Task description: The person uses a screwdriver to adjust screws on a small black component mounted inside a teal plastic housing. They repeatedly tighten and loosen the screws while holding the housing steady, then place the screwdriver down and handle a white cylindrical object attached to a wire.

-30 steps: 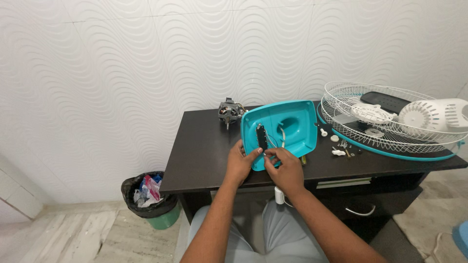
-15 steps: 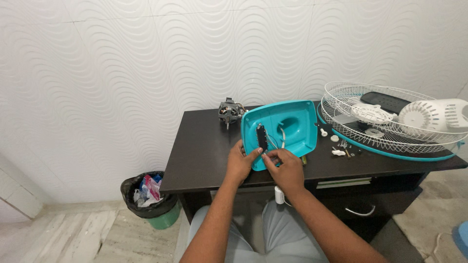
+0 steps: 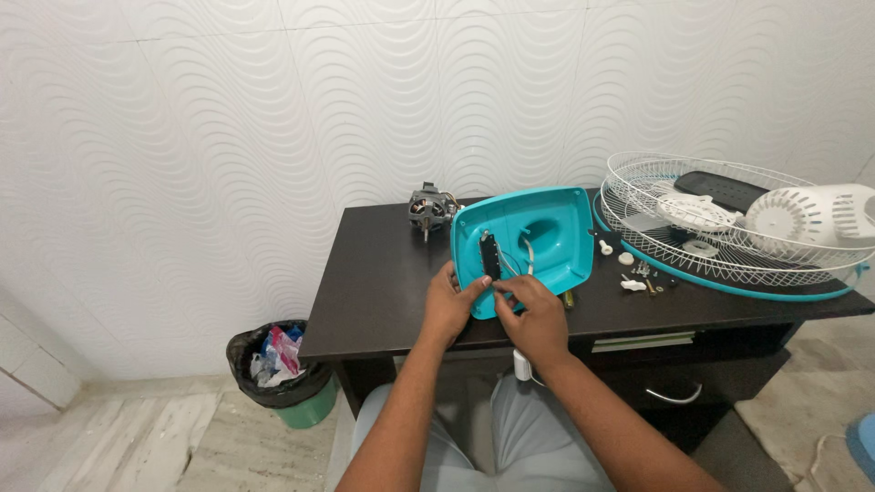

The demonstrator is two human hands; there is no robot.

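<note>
A teal plastic fan base point(image 3: 547, 228) lies upside down on the dark table point(image 3: 383, 292), with a black switch block point(image 3: 489, 255) and white wires inside it. My left hand point(image 3: 448, 305) grips the near left edge of the base. My right hand point(image 3: 533, 314) rests at the near edge beside it, fingertips pinching something small by the wires; what it pinches is too small to tell.
A small electric motor point(image 3: 430, 210) stands at the back of the table. White wire fan guards point(image 3: 720, 228) with a teal rim and a white motor cover point(image 3: 811, 217) lie at the right, with loose screws point(image 3: 638, 273) beside them. A bin point(image 3: 278, 369) stands on the floor, left.
</note>
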